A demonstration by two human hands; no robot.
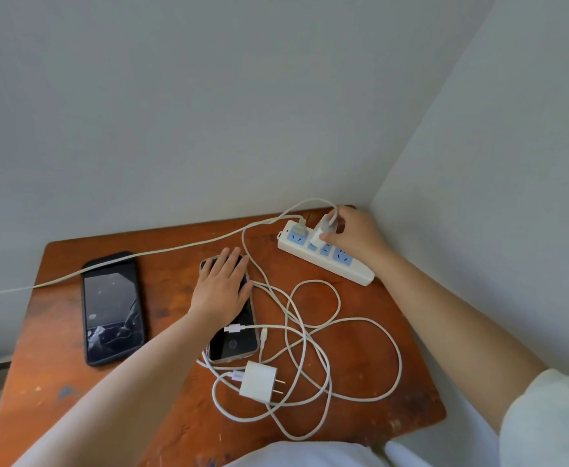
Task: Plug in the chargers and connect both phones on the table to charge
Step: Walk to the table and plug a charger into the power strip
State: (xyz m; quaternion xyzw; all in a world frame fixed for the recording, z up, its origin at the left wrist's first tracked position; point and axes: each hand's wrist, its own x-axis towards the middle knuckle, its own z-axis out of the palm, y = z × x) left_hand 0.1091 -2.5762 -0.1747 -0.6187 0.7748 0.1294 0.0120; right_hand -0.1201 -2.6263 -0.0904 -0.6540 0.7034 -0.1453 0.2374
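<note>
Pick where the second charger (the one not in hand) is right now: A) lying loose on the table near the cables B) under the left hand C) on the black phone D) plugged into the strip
A: the second charger lies on the table among the cables, prongs bare, while the right hand holds the other at the strip.

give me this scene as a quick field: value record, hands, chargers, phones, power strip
right hand: gripping a white charger at the power strip
left hand: flat on the middle phone
second charger: loose on the table, prongs bare, not plugged in
dark phone: lying at left, screen up, no cable in it
cables: white, tangled between the phones and strip
strip: far right corner, one other plug already in
</note>
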